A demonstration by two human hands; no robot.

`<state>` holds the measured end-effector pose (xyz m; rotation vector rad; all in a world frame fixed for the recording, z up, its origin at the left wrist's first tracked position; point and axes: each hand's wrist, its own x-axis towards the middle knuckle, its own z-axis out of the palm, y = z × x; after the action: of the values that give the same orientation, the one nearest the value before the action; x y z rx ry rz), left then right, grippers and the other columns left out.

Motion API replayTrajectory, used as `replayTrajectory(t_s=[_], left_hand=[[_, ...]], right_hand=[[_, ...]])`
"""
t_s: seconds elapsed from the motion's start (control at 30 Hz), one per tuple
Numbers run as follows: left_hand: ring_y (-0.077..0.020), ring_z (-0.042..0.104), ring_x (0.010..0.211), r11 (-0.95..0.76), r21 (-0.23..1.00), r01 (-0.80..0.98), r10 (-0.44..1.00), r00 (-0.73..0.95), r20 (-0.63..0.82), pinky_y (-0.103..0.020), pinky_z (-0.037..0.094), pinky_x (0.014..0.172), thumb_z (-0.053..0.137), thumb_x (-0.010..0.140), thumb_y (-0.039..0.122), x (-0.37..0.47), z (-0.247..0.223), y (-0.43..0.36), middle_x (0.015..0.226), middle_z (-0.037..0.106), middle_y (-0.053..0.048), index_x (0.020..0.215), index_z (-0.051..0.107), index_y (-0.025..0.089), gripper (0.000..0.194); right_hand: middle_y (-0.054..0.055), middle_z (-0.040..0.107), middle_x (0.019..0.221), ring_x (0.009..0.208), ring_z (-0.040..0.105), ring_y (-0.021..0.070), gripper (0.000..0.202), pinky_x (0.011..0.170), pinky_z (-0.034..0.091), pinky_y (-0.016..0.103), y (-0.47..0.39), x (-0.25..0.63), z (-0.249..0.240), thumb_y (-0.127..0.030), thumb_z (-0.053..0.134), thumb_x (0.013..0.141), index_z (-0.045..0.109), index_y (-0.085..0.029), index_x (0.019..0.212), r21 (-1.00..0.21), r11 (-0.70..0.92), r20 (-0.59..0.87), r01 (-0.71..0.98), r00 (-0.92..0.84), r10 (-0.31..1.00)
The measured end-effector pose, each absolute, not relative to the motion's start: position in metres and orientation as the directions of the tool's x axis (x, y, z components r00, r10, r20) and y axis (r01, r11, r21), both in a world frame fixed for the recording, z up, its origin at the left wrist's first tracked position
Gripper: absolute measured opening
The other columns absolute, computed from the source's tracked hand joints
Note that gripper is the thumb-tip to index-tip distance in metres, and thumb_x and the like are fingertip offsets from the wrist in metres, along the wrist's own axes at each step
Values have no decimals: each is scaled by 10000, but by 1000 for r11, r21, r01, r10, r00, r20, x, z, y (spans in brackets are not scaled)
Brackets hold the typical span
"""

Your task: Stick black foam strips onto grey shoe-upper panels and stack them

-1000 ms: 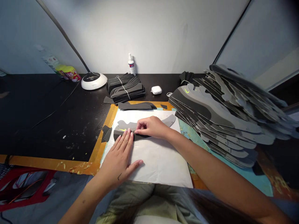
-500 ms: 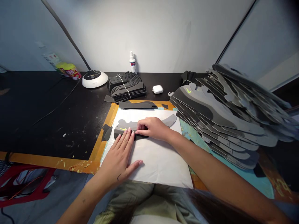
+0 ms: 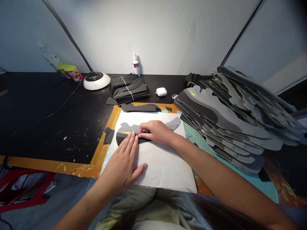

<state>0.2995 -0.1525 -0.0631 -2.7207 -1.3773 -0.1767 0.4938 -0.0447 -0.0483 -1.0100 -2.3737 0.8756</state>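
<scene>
A grey shoe upper piece [image 3: 130, 128] with a small yellow-green swoosh lies flat on a white paper sheet [image 3: 165, 166]. My left hand [image 3: 123, 161] rests flat with fingers stretched out, their tips pressing on the piece's dark lower part below the swoosh. My right hand [image 3: 158, 131] is over the middle of the same piece, thumb and fingers pinched together near the left fingertips. Whatever the pinch holds is hidden by the fingers. The piece's light grey tail shows beyond my right hand.
At right lies a big stack of similar shoe uppers [image 3: 220, 118]. Behind the paper are loose dark strips [image 3: 139, 108], tied bundles of strips [image 3: 130, 91], a white earbud case [image 3: 161, 92] and a spray bottle [image 3: 136, 65]. A white lamp base [image 3: 97, 83] stands back left.
Almost nothing differs. Both hands keep their places on the shoe upper piece; the whole view has shifted very slightly.
</scene>
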Motion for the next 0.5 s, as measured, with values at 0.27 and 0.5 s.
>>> replayTrajectory(t_s=[0.27,0.5], left_hand=[[-454,294,1450,-488,-12,873,865,485,130,-568,368,1139,316,912,761,320,-64,-158,1530,311,-355,1450,364,-107,1022],[-451,281,1458,-488,38,872,868,480,128,-573,362,1137,369,902,758,318,-63,-157,1547,306,-333,1488,347,-40,990]], right_hand=[[-28,621,739,675,534,112,45,618,337,219,-37,510,-50,-225,693,870,669,-193,891,-692,582,129,428,-719,683],[-31,597,705,642,517,113,34,603,341,224,-33,523,-50,-215,673,870,664,-184,882,-713,578,120,397,-743,658]])
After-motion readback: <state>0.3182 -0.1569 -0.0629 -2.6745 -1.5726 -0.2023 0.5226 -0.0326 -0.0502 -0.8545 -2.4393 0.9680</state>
